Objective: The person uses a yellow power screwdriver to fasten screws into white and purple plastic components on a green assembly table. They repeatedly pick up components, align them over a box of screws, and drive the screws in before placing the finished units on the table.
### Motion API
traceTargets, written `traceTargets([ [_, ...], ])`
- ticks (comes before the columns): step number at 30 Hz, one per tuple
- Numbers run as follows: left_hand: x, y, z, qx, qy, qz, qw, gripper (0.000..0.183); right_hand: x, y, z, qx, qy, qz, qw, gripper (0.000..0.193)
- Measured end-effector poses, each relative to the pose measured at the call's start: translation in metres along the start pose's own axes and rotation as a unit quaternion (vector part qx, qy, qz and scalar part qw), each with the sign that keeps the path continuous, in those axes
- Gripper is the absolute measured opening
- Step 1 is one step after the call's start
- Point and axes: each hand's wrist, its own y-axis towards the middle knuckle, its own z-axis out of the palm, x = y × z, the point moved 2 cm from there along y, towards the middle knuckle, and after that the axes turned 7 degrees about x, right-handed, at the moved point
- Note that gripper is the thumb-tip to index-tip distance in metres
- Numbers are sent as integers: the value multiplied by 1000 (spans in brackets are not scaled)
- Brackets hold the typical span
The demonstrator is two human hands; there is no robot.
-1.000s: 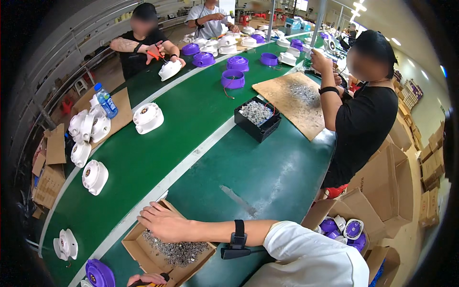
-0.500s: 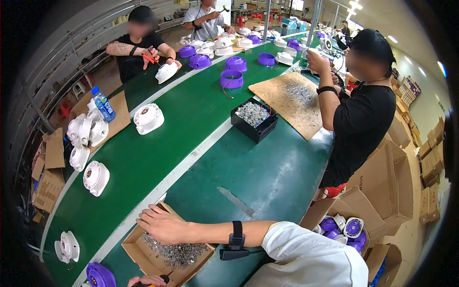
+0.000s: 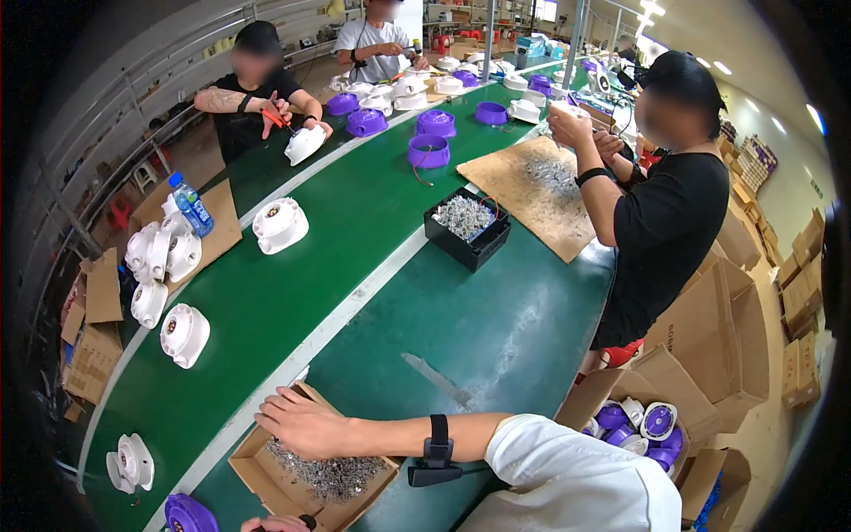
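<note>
My right hand (image 3: 306,429) reaches over a shallow cardboard box (image 3: 252,477), palm down, fingers stretched toward its left side. I see nothing held in it, though the underside is hidden. Many small metal pieces (image 3: 341,476), like screws, lie in the box below the hand. At the bottom edge my left hand (image 3: 277,524) is mostly cut off by the frame. Its fingers are curled near a dark object (image 3: 308,521) at the box's near corner. A purple round housing (image 3: 189,513) sits to the left of this hand.
White housings (image 3: 184,335) stand along the green belt (image 3: 266,306). A black bin (image 3: 467,229) of metal parts stands farther off, beside a worn board (image 3: 496,168). Co-workers handle white parts across and to the right. At right a carton (image 3: 585,403) holds purple and white housings.
The view has shifted slightly. My left hand sits lower, and the orange bit beside it no longer shows. The co-worker at right has brought both hands together at a white part.
</note>
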Motion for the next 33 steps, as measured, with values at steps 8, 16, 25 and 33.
traceTargets([
  [8,-1,-1,-1,-2,9,-5,1000,46,1,1,0,8,6,-1,1000,55],
  [16,3,-1,-2,3,-5,-11,1000,49,0,0,0,3,3,2,1000,55],
  [25,4,-1,-1,2,-10,-6,1000,49,0,0,-1,6,7,0,1000,56],
  [33,10,-5,-12,-11,-18,-22,1000,44,-1,1,0,9,-4,1,1000,57],
])
